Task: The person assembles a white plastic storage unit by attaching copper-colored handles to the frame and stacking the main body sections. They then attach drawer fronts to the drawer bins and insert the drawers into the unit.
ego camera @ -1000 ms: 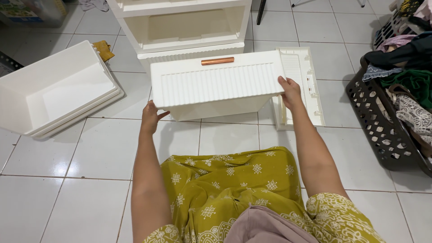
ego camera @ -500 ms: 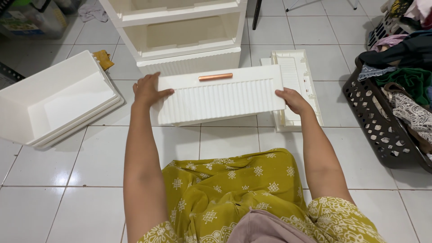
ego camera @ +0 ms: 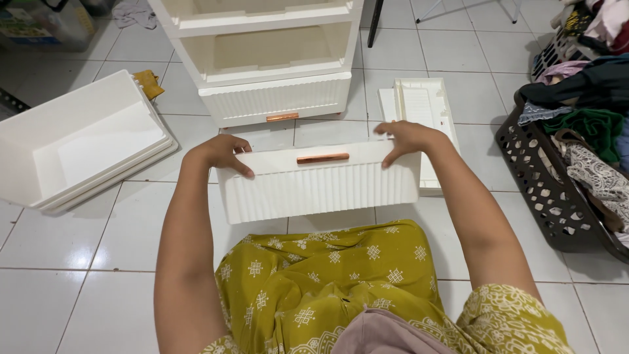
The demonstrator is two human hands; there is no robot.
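1. On the tiled floor [ego camera: 78, 242] before my knees, a white ribbed drawer [ego camera: 321, 187] with a copper handle [ego camera: 322, 158]
2. My left hand [ego camera: 223, 152] and right hand [ego camera: 406, 136] grip its top edge at either end
3. Behind it, a white drawer cabinet [ego camera: 268, 59]

A home's laundry corner: white tiled floor [ego camera: 78, 242], a white plastic ribbed drawer cabinet [ego camera: 268, 59], and right of it a dark perforated laundry basket [ego camera: 544, 190] (heaped with clothes).
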